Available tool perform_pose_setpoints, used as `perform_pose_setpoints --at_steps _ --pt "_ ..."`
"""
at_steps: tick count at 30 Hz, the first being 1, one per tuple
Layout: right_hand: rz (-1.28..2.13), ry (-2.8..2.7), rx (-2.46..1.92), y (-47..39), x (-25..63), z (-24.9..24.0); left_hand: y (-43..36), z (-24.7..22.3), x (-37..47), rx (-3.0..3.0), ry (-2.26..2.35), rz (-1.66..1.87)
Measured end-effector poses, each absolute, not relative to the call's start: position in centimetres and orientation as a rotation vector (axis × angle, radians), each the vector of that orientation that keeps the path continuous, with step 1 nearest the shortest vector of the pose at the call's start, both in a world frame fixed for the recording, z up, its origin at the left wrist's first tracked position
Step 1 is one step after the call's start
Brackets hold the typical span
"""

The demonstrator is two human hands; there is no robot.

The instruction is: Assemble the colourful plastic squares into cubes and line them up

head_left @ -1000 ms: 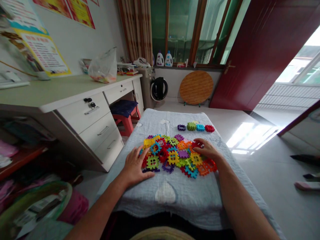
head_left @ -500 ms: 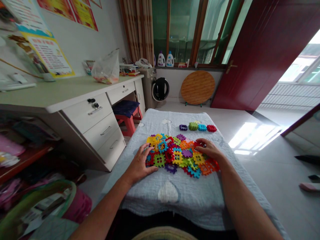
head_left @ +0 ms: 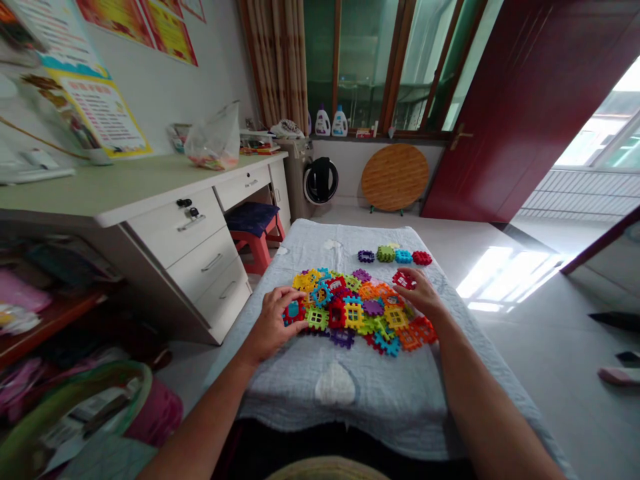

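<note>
A heap of colourful toothed plastic building tiles [head_left: 354, 314], several with window-like cutouts, lies on the cloth-covered table. My left hand [head_left: 274, 323] is at the heap's left edge, its thumb and fingers closed around a red square tile [head_left: 294, 311]; blue shows through that tile's opening. My right hand [head_left: 423, 293] pinches another red tile [head_left: 404, 280], raised slightly at the heap's far right side. Beyond it stand assembled blocks in a row: a purple one [head_left: 366, 256], a green one [head_left: 385, 253], a light blue one [head_left: 403, 256] and a red one [head_left: 421, 258].
A pale blue cloth with white hearts [head_left: 336, 383] covers the table. On the left are a white desk [head_left: 175, 223], a red stool [head_left: 257, 243] and a pink basket [head_left: 163, 407]. A washing machine [head_left: 296, 177] and round wooden tabletop [head_left: 395, 177] stand at the back.
My right hand has lifted a red tile out of the heap. My left hand has closed around a red tile and drawn it slightly left.
</note>
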State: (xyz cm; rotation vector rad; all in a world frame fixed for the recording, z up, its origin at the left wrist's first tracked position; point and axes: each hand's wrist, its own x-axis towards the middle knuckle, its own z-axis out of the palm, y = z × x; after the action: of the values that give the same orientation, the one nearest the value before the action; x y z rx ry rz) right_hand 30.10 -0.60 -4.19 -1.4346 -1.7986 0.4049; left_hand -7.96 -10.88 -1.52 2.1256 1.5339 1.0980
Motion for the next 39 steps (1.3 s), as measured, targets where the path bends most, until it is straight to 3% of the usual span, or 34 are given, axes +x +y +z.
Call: perform_pose_setpoints --at_steps 5,13,22,39 --pt "0.312 -1.801 -1.293 -1.5 27.0 -1.0 -10.6 -0.8 -6.9 1.615 1.140 1.222" --pt "0.660 -2.098 -0.793 -7.2 16.6 4.3 -10.8 0.6 -2.7 0.944 0.650 1.264" --pt "0.768 -2.078 -0.884 -8.5 14.5 3.2 -11.6 0.1 -1.2 0.767 0.508 1.251" --pt "0.431 -2.209 -1.007 -9.1 13.2 1.7 -11.3 -0.7 0.9 0.596 0.571 1.380"
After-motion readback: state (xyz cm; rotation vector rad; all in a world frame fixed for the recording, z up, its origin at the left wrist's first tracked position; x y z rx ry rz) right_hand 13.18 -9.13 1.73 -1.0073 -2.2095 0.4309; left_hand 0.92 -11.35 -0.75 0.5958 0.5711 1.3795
